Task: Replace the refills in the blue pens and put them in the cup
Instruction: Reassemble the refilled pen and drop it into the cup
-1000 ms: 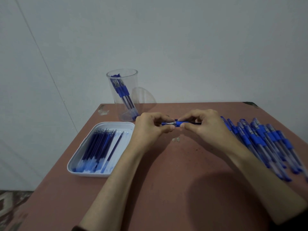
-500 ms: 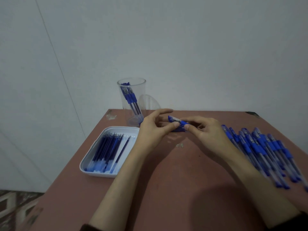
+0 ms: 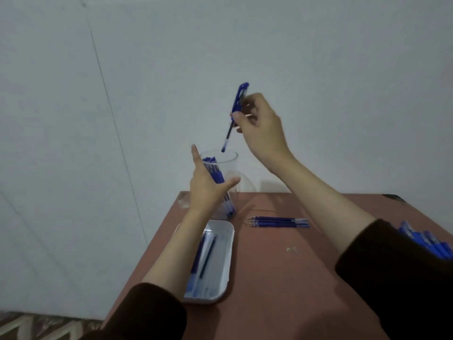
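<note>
Right hand [image 3: 257, 123] raised, wrist bent, fingertips pinching blue pen [image 3: 236, 106] mid-barrel. Pen near upright, lower end just above cup [image 3: 228, 165] mouth. Left hand [image 3: 207, 187] spread wide, forefinger straight up cup's left wall, thumb across its front. Cup on bench [image 3: 282, 278] far corner, pens [image 3: 217, 175] inside. My forearm [image 3: 175, 251] hides part of white tray [image 3: 224, 268] holding refills [image 3: 208, 253]. Loose refills [image 3: 279, 222] right of cup. Pen pile [image 3: 431, 244] at right edge, partly behind sleeve [image 3: 404, 278].

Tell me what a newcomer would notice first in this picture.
The right hand holds a blue pen tip-down over the mouth of the clear cup, near the far left corner of the table. The left hand braces that cup, which already holds pens. Nearer, a white tray lies by the left edge, with loose refills to its right.
</note>
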Available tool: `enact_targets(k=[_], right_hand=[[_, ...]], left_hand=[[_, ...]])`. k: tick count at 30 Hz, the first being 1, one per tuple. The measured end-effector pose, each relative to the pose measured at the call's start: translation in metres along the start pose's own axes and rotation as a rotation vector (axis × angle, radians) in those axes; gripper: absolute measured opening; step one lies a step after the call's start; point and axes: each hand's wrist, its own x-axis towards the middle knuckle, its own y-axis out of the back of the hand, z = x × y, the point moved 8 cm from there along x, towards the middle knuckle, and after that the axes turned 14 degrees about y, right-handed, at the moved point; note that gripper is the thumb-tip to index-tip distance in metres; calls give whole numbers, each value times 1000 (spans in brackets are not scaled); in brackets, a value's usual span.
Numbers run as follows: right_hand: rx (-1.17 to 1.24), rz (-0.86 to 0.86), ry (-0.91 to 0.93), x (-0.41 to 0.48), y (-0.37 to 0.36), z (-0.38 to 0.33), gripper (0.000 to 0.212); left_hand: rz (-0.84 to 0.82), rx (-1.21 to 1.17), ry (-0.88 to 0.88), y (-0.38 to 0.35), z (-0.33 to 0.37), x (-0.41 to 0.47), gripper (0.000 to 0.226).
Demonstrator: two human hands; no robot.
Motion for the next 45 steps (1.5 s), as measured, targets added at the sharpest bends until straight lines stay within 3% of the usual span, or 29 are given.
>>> enact_targets(k=[3, 9, 20, 31, 39, 43, 45], right_hand=[[-170, -135, -22, 5, -24, 23, 5], [-437, -494, -131, -2, -59, 62, 19], [-584, -865, -277, -4, -89, 74, 29], [-562, -848, -252, -6, -88, 74, 32], [-428, -524, -81, -22, -40, 42, 33], [-465, -498, -91, -61, 9, 36, 27], [-528, -496, -173, -84, 40, 45, 23]], left_hand=[[10, -12, -8, -2, -9, 3, 114], [30, -21, -48, -1, -14, 8, 107], [16, -4, -41, 0, -13, 6, 102], [12, 14, -26, -1, -11, 4, 102], [45, -8, -15, 0, -7, -4, 116], [256, 35, -169, 9, 15, -46, 90], [265, 18, -278, -1, 28, -75, 74]])
